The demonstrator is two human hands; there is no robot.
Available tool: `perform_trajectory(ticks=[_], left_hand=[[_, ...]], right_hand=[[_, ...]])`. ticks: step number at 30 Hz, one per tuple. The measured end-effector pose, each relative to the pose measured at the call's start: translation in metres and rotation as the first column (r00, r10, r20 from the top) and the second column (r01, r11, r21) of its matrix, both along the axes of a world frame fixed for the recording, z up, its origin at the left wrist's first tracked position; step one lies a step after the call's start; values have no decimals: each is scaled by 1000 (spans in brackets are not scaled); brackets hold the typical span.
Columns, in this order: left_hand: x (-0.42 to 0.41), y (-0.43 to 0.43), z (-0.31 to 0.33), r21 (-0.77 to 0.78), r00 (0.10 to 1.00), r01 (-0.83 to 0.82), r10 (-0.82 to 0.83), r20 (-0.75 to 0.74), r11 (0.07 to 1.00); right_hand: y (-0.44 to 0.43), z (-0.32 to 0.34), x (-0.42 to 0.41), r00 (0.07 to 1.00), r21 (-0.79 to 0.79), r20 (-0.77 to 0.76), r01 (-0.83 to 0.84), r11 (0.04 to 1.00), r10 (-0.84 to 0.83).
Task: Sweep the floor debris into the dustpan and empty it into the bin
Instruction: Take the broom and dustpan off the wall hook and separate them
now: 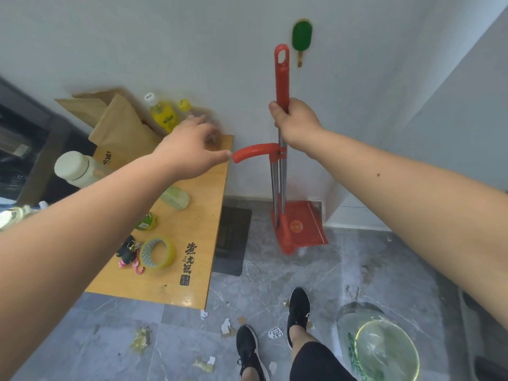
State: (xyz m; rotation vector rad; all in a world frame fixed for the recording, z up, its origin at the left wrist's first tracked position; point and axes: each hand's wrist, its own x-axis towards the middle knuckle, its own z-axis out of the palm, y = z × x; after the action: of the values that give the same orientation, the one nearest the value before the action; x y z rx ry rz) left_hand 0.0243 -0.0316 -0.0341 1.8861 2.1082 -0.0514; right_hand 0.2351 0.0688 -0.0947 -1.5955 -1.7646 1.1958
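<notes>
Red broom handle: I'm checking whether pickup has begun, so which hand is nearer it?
Right. The right hand grips the red broom handle; the left hand is open to its left, beside the dustpan's curved handle.

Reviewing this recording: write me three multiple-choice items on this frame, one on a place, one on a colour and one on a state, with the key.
1. Where does the dustpan stand?
A. On the table
B. On the floor, against the wall
C. Inside the bin

2. What colour is the top of the broom handle?
A. Green
B. Yellow
C. Red

3. What is the right hand doing?
A. Holding the broom handle
B. Hanging idle
C. Resting flat on the table

Key:
1 B: the pan's base sits on the grey tiles at the foot of the wall.
2 C: the looped plastic top above the hand is red.
3 A: the fingers are curled round the handle just below its red top.
</notes>
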Motion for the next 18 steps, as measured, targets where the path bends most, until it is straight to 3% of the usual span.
perform_trajectory(ticks=[3, 10, 18], left_hand=[[24, -9, 2, -44, 988, -34, 40, 148, 998], [57, -37, 5, -212, 989, 4, 27, 146, 977], [80, -86, 14, -205, 984, 11, 26, 175, 979]], right_hand=[[-19, 12, 2, 999, -3, 7, -50, 999, 50], [-66, 53, 9, 989, 65, -63, -131, 989, 135], [-142, 105, 15, 967, 93, -181, -163, 982, 178]])
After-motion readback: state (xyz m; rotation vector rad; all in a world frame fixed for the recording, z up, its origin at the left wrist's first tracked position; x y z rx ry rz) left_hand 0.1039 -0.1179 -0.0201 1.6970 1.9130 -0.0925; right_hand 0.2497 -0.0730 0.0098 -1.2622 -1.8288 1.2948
